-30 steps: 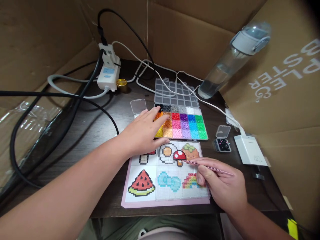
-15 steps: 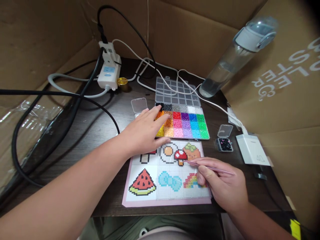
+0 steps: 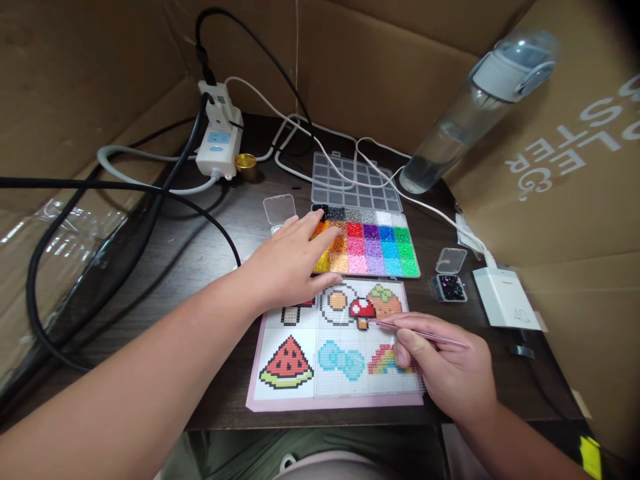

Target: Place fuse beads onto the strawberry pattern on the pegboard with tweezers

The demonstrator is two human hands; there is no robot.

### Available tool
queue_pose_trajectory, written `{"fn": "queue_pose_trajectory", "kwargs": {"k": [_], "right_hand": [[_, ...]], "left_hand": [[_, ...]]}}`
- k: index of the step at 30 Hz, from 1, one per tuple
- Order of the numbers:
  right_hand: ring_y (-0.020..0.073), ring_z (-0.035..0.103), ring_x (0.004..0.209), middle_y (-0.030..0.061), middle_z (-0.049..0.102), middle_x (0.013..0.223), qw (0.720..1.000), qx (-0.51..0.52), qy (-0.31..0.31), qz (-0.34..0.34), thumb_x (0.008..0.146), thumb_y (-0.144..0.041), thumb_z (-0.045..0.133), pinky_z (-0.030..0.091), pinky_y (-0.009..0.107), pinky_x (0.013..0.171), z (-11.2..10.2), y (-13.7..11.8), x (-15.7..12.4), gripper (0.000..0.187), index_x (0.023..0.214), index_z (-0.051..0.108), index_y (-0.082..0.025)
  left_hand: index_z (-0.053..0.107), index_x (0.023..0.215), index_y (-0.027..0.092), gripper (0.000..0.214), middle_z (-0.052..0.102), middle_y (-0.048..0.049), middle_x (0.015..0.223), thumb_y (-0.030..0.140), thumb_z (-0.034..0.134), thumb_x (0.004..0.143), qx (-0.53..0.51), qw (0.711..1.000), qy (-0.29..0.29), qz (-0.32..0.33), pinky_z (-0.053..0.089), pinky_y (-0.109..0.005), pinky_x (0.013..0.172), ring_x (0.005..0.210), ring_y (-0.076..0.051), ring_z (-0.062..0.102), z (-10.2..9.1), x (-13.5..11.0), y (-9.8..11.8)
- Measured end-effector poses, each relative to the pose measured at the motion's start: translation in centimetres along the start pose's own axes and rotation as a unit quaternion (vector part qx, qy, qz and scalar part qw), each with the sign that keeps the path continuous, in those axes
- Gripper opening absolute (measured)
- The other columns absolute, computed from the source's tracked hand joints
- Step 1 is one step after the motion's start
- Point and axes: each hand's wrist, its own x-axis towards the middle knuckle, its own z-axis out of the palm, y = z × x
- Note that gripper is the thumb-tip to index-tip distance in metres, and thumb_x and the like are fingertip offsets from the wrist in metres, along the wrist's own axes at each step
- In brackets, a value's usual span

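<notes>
My right hand [image 3: 443,360] pinches pink tweezers [image 3: 430,335], whose tips are at the lower edge of a small red-and-white mushroom of beads [image 3: 362,312]. The mushroom sits on a clear pegboard [image 3: 345,333] over a pattern sheet [image 3: 286,402] with a watermelon, an egg, a bow and a rainbow. Fingers spread, my left hand [image 3: 295,260] lies over the left side of the bead box [image 3: 387,250] and the sheet's top edge. Its fingertips are by the black and orange beads. Part of the box and one printed picture are hidden beneath it.
A small open case of dark beads [image 3: 451,288] stands at the right, near a white charger [image 3: 506,298]. Farther back are a water bottle [image 3: 455,133], a gold cup [image 3: 246,167] and a power strip [image 3: 219,143]. Cables cross the table; cardboard walls surround it.
Almost nothing differs. The whole view has shifted very slightly; both hands and the tweezers keep their places over the sheet and box.
</notes>
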Motion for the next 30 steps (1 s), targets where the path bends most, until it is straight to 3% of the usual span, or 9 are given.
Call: {"fn": "queue_pose_trajectory", "kwargs": {"k": [7,24,30], "right_hand": [[0.0122,0.063,0.05,-0.0017,0.066,0.052,1.0,0.0,-0.001,-0.004,0.089,-0.018,0.064,0.059,0.029,0.068,-0.02,0.03,-0.02,0.016,0.089,0.079,-0.019],[0.0122,0.058,0.043,0.0015,0.067,0.055,0.998,0.051,0.008,0.037,0.087,-0.021,0.066,0.053,0.026,0.045,0.05,0.13,-0.06,0.014,0.088,0.079,-0.018],[0.0115,0.059,0.046,0.0017,0.068,0.057,0.996,0.07,0.001,0.05,0.088,-0.023,0.065,0.053,0.025,0.048,-0.06,0.69,-0.31,0.015,0.091,0.079,-0.019]], "left_hand": [[0.038,0.146,0.02,0.071,0.027,-0.0181,0.158,0.058,0.054,0.088,-0.013,1.0,-0.002,-0.005,0.02,-0.05,0.12,0.147,-0.034,0.027,0.03,0.02,0.01],[0.037,0.147,0.021,0.072,0.026,-0.0182,0.159,0.058,0.054,0.088,-0.01,1.0,-0.006,-0.006,0.02,-0.049,0.12,0.147,-0.033,0.025,0.02,-0.02,-0.01],[0.038,0.146,0.021,0.071,0.027,-0.0171,0.159,0.058,0.054,0.087,-0.015,1.0,0.002,-0.003,0.02,-0.05,0.12,0.147,-0.033,0.026,0.11,-0.02,-0.08]]}}
